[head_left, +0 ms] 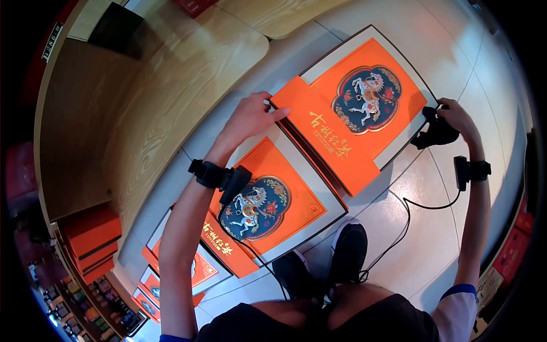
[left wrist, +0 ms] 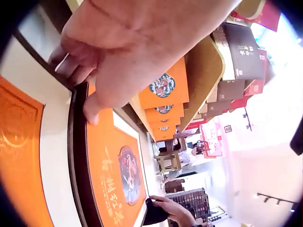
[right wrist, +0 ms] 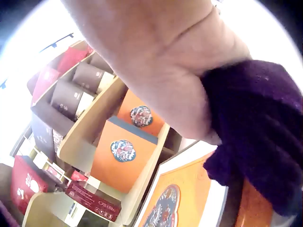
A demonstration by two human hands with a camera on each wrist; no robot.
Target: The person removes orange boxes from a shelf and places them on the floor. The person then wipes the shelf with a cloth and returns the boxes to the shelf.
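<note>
A large orange tea gift box (head_left: 364, 102) with a white horse emblem and gold Chinese lettering lies tilted across the floor ahead. At its near-left corner my left hand (head_left: 253, 117) grips the edge, thumb on the orange face and fingers curled over the side. My right hand (head_left: 456, 117) holds a dark cloth (head_left: 436, 132) at the box's right corner, fingertips right at the edge. In the right wrist view the cloth (right wrist: 260, 127) looks deep purple and bunched beneath the palm. A second matching box (head_left: 285, 194) lies beside the first, under my left forearm.
More orange boxes (head_left: 151, 285) lie on the floor at lower left. A wooden display counter (head_left: 188, 74) curves along the left. My shoes (head_left: 348, 248) stand close to the second box. Black cables (head_left: 407, 216) trail from the wrist cameras across the tiles. Shelves hold brown boxes (right wrist: 71, 97).
</note>
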